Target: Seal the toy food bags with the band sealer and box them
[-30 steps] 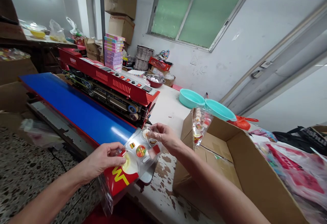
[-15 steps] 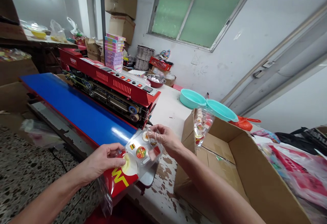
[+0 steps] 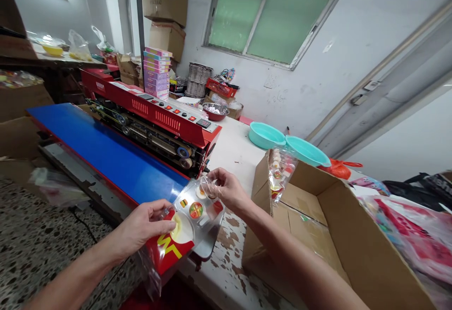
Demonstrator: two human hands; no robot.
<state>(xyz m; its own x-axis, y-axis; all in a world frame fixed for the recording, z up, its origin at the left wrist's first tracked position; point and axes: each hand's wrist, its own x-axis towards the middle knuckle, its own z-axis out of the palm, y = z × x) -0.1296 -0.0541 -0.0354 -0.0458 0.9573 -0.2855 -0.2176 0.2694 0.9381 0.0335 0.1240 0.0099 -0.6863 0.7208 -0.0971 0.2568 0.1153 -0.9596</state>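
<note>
Both hands hold one clear plastic toy packet [image 3: 189,223] with a red card bearing a yellow M and small round food pieces. My left hand [image 3: 143,227] pinches its lower left edge. My right hand [image 3: 226,190] grips the upper right corner with closed fingers. The packet hovers at the near end of the blue conveyor belt [image 3: 102,152] of a red sealing machine [image 3: 155,117].
An open cardboard box [image 3: 318,225] stands to the right, with another clear toy packet [image 3: 278,173] hanging over its rim. Two teal bowls [image 3: 268,135] sit behind it. Pink packets [image 3: 416,234] pile at the far right. Stacked boxes [image 3: 157,72] and a metal bowl [image 3: 215,110] stand behind the machine.
The hands and packet have stayed almost in place; the packet has edged slightly toward the belt's end, and the view has shifted a little.
</note>
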